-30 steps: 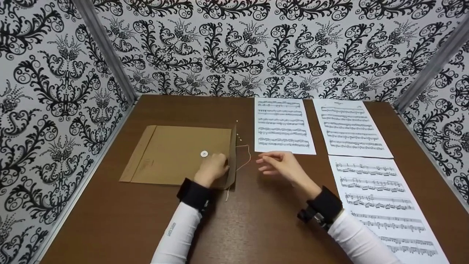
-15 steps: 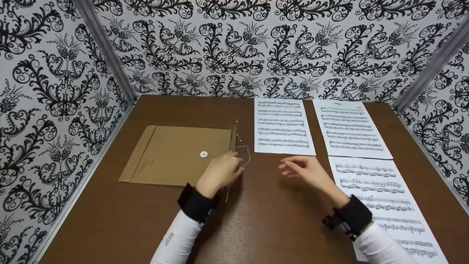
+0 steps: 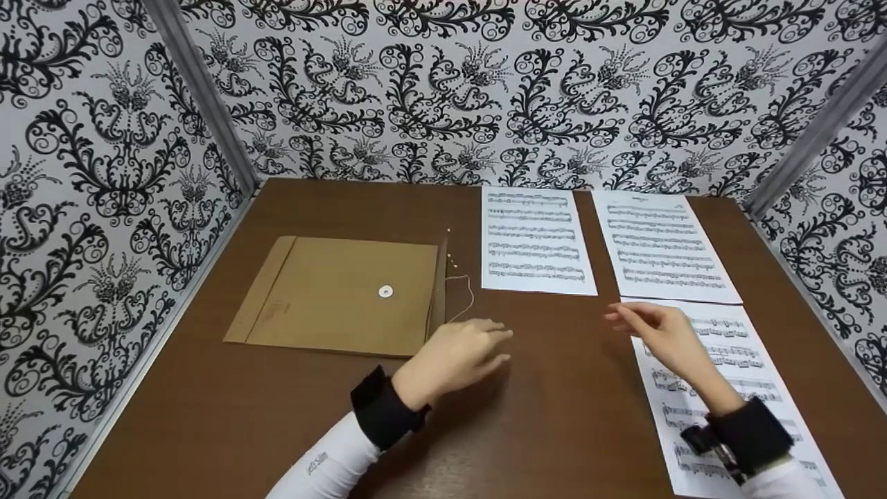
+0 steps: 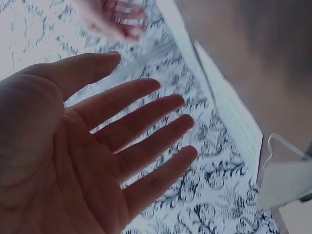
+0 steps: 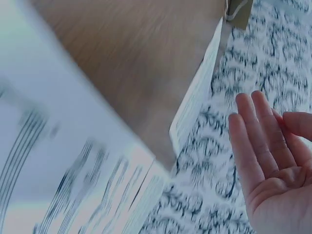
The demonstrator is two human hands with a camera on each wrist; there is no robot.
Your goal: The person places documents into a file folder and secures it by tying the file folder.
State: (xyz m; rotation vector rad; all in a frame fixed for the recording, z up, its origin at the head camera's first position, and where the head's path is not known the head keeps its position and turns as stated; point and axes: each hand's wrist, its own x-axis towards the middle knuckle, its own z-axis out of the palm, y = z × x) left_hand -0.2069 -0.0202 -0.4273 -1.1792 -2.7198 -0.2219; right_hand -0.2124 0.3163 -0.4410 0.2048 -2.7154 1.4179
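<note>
A flat brown cardboard envelope (image 3: 339, 291) lies on the left of the table, with a white button disc (image 3: 386, 292) on its face. A thin string (image 3: 471, 294) trails from its right side, where the flap stands partly raised. My left hand (image 3: 457, 357) is just off the envelope's lower right corner, fingers spread and holding nothing; its bare palm fills the left wrist view. Over the near sheet of music (image 3: 727, 388) hovers my right hand (image 3: 662, 336), fingers loosely bent with nothing in them; the right wrist view shows its palm (image 5: 280, 195) bare.
Two further sheets of music, one at back centre (image 3: 537, 242) and one at back right (image 3: 665, 242), lie flat on the brown table (image 3: 554, 430). Several tiny pale specks (image 3: 452, 260) lie beside the flap. Patterned walls (image 3: 485, 90) enclose the back and sides.
My left hand has come off the envelope's flap edge and moved right, its fingers spreading. My right hand has moved right, from the table's middle to over the near sheet.
</note>
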